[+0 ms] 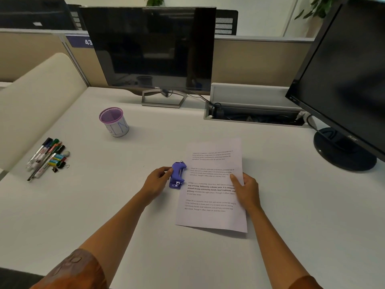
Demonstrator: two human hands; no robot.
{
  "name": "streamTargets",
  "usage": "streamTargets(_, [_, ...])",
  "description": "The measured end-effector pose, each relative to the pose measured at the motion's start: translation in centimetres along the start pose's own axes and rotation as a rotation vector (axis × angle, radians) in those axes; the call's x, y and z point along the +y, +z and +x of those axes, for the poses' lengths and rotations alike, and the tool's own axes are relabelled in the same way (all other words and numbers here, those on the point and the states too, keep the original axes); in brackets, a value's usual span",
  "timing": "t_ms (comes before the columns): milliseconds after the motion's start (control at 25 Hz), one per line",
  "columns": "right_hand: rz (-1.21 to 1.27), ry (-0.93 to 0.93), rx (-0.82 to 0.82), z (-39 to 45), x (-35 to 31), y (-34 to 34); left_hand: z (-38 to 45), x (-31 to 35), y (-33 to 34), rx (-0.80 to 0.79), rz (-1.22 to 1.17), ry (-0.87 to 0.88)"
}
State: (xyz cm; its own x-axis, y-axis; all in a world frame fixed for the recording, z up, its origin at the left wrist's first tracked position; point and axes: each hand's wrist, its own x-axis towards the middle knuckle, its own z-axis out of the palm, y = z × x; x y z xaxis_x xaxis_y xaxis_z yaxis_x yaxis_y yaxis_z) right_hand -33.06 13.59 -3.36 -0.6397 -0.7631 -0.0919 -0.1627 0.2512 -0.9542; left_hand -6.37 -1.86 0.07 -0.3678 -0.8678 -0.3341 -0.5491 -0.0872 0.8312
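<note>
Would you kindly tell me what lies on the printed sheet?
The purple hole punch, held by the left hand, overlaps the left edge of the printed sheet; the right hand pinches the right edge, thumb on top, fingers hidden beneath.

White surface (208,257) carries purple mesh pen cup (113,121), pile of markers and binder clips (47,157) at left, two dark monitors: Dell (150,49) behind, Acer (350,80) right; open cable tray (254,116) between them.

The left hand (158,182) and right hand (246,189) are bare, as are the forearms. The left sleeve (77,268) is rust-orange with greyish-brown hexagon shapes; the right sleeve (304,283) shows rust-orange.
</note>
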Motion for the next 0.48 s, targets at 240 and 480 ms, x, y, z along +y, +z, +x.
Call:
streamTargets(240, [-0.060,-0.018,0.000,0.1,0.1,0.9,0.0,0.3,0.1,-0.007,0.002,0.003])
streamTargets(480, [-0.045,-0.028,0.015,0.3,-0.3,1.4,0.0,0.2,-0.2,-0.016,-0.013,-0.004])
